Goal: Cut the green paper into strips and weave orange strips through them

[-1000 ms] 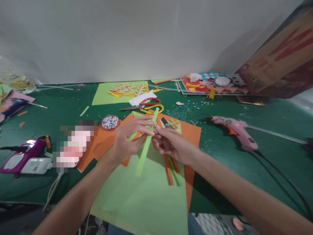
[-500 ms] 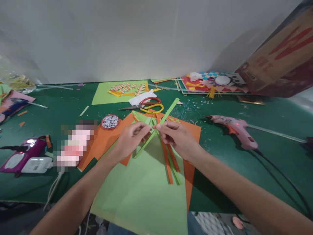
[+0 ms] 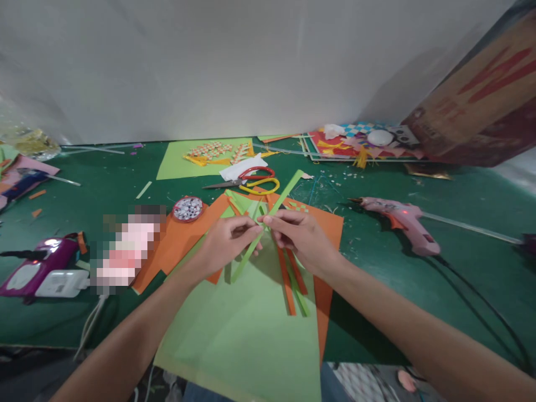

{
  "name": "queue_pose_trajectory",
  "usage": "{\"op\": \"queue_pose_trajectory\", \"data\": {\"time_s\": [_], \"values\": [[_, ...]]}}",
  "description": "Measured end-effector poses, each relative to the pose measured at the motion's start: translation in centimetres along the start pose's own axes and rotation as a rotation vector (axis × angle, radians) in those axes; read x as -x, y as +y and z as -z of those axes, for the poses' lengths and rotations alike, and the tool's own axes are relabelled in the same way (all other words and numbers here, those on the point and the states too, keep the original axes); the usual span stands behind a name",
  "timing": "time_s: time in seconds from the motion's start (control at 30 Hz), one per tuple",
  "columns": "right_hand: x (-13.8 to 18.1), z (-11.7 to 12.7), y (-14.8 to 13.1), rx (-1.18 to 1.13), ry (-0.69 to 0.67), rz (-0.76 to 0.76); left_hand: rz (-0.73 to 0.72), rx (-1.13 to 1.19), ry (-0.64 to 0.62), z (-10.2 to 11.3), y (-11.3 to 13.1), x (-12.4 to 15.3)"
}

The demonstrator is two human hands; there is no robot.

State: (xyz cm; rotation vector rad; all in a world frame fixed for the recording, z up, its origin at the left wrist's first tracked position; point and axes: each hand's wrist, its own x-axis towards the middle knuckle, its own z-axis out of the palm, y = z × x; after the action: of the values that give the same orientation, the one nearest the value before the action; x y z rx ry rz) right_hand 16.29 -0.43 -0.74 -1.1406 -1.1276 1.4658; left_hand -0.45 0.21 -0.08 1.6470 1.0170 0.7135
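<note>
The step in hand looks like fine paper work: a long, flat, bright-green paper strip point(image 3: 290, 188) is being worked at the spot where the fingertips of both hands meet. It runs slantwise between the hands, its upper end reaching away past the right fingers and its lower end hanging toward the person under the left palm.

The left hand point(image 3: 226, 240) is closed in a pinch, thumb against forefinger on the strip, with other fingertips showing just behind it. The right hand point(image 3: 305, 237) pinches too, thumb and forefinger almost touching the left's, the remaining fingers curled inward. Whether a fold or a second small piece sits between the tips is too small to tell.

The next move seems to call for a steady right pinch while the left guides the strip, keeping its edges lined up and the thin paper uncreased elsewhere.

Directly below the hands, on the green desk point(image 3: 360, 318), lies a large pale-green paper sheet point(image 3: 238, 340); narrow orange paper strips point(image 3: 286, 282) rest on it just under the right hand. Beyond the hands are scissors with red and yellow handles point(image 3: 240, 182); well to their right lies a pink glue gun point(image 3: 404, 215).
</note>
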Motion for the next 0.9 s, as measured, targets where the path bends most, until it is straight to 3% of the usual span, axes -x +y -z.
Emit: {"op": "queue_pose_trajectory", "data": {"time_s": [0.4,0.73,0.9], "values": [[-0.1,0.2,0.0,0.005,0.013,0.001,0.012,-0.086,-0.001,0.2,0.5,0.1],[0.0,1.0,-0.9,0.005,0.124,0.069,-0.006,-0.078,-0.019,0.3,0.4,0.5],[-0.1,0.7,-0.6,-0.037,0.089,0.02,0.018,-0.04,-0.03,0.2,0.5,0.4]]}}
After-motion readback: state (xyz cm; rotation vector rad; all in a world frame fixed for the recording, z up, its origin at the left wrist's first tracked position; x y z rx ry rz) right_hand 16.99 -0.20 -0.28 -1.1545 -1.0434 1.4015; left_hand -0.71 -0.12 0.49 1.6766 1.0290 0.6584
